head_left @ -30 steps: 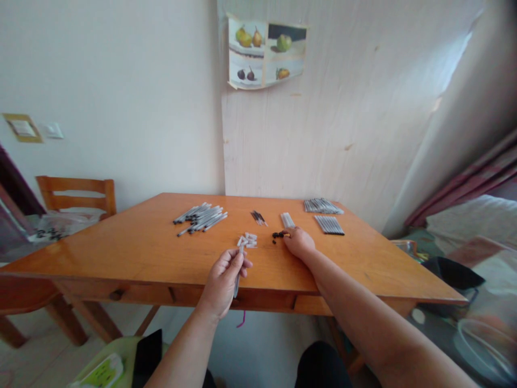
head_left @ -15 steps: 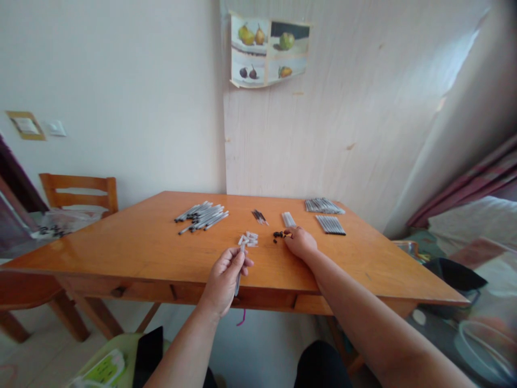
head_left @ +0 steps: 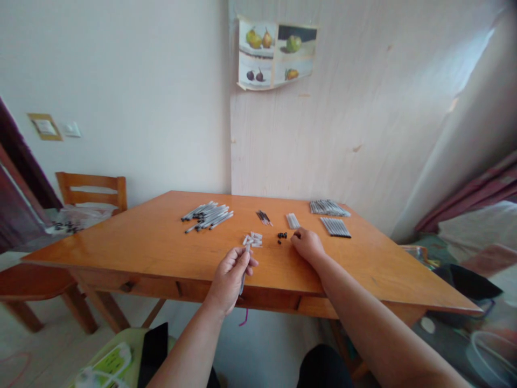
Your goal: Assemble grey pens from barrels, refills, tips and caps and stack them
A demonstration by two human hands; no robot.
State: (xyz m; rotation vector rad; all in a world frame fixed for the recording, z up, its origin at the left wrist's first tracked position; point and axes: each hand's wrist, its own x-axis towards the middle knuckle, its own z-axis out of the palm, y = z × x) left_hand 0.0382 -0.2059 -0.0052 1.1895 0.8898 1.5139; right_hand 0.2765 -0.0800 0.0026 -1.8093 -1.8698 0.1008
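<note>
Head view: left hand [head_left: 232,269] pinches a slim grey pen barrel [head_left: 242,284] between thumb and fingers at the table's front edge. Barrel's long axis runs away from the person, far end toward the loose whitish caps [head_left: 254,238], near end below the palm. Right hand [head_left: 307,243] low over the wooden table [head_left: 161,242], fingers curled, thumb side inward; can't tell if fingertips hold anything. Small black plugs [head_left: 283,235] just left of right fingertips, apart from them; right hand is the nearer one. From the barrel they lie to the right and farther off; nothing visible stands between. Beyond: dark thin refills [head_left: 264,217], pale tubes [head_left: 293,221] just past right hand, pen pile [head_left: 212,214] far left, pen row [head_left: 336,227] and bagged-looking pen bundle [head_left: 329,207] right.
</note>
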